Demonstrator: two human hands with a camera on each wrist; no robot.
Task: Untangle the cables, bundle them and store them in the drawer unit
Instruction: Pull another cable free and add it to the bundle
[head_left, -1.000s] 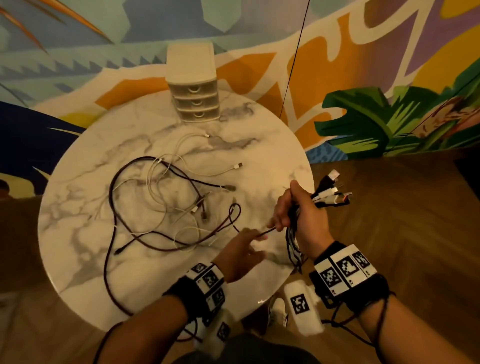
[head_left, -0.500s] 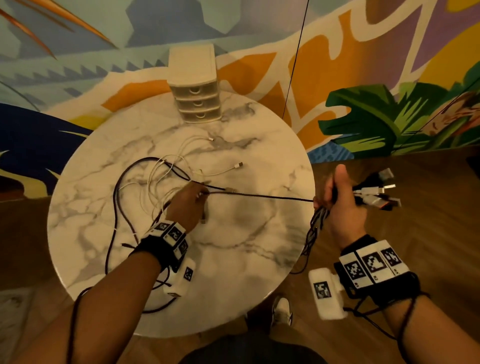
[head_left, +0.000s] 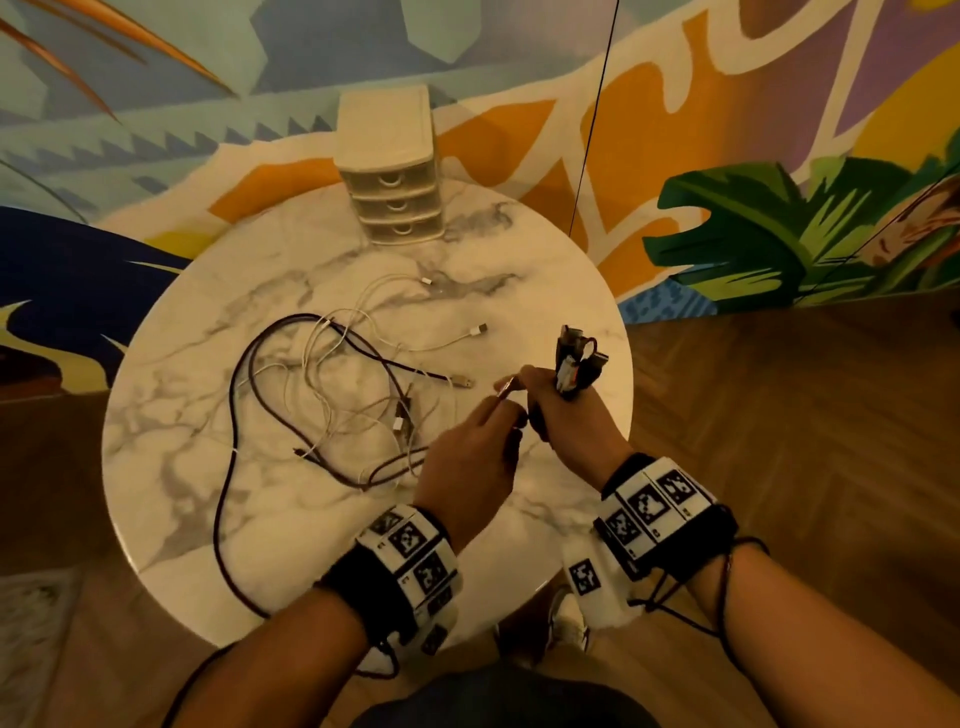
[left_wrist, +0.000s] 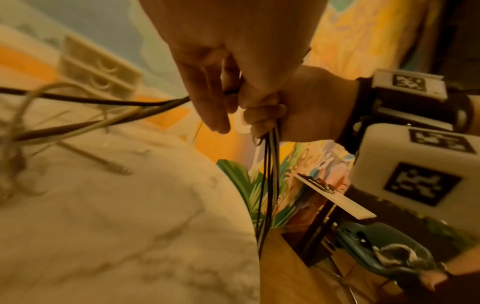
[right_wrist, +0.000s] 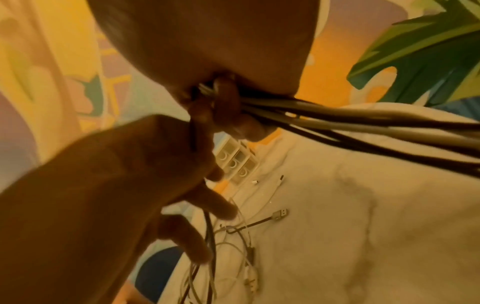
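Observation:
A loose tangle of white and dark cables (head_left: 353, 395) lies on the round marble table (head_left: 519, 249). My right hand (head_left: 558, 410) grips a bundle of cable ends (head_left: 576, 358), plugs sticking up, over the table's right side. The bundle's strands (left_wrist: 270, 174) hang down past the table edge. My left hand (head_left: 501, 405) is right beside it and pinches a dark cable (left_wrist: 116, 101) that runs back to the tangle. The cream three-drawer unit (head_left: 389, 171) stands at the far edge, its drawers closed. It also shows in the right wrist view as the drawer unit (right_wrist: 236, 162).
A white cable with a USB plug (head_left: 470, 332) and a dark cable with a metal plug (head_left: 460, 381) lie ahead of my hands. A long dark cable (head_left: 228, 519) trails off the table's near left edge. A thin black cord (head_left: 592, 119) hangs before the mural wall. Wooden floor lies to the right.
My left hand has come back from the middle of the tangle to my right hand. The right hand has moved in from beyond the table edge, and the taut dark cable between them has slackened.

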